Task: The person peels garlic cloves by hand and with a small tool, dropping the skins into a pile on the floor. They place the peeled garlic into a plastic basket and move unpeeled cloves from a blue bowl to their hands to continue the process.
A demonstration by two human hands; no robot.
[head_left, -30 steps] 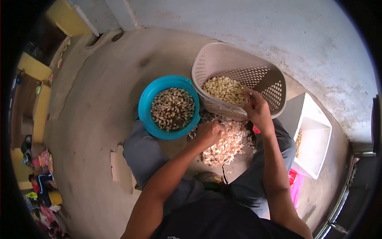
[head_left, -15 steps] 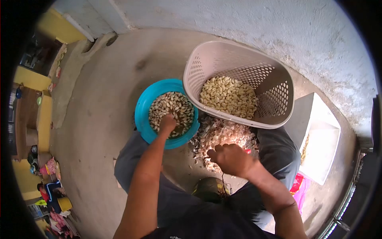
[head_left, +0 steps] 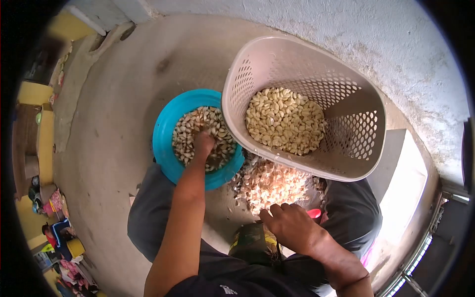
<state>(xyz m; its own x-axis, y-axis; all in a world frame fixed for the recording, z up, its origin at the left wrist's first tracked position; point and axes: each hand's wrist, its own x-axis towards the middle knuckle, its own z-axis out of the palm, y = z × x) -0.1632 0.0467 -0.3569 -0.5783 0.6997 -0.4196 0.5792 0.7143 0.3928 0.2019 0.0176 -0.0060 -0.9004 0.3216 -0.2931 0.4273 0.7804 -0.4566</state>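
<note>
My left hand (head_left: 204, 144) reaches into a blue basin (head_left: 164, 119) of garlic cloves (head_left: 187, 129) in brownish water. Its fingers are down among the cloves and hidden. Over my lap, my right hand (head_left: 293, 225) is curled closed, with a red handle end (head_left: 314, 214) showing beside it; the rest of that tool is hidden. Peeled, pale garlic cloves (head_left: 284, 121) lie in a beige perforated basket (head_left: 302, 171) standing just right of the basin. Below the basket spreads a heap of garlic skins (head_left: 272, 184), close in front of my right hand.
A white container (head_left: 405, 178) stands right of the basket, near the pale wall (head_left: 386, 44). A dark container (head_left: 250, 240) sits between my legs. At the far left, a person (head_left: 59, 235) is among clothes and household things on the concrete floor (head_left: 106, 163).
The view has shifted, so the basket looks larger and nearer. My left hand remains in the basin, moved slightly among the cloves. My right hand is lower, farther from the skins.
</note>
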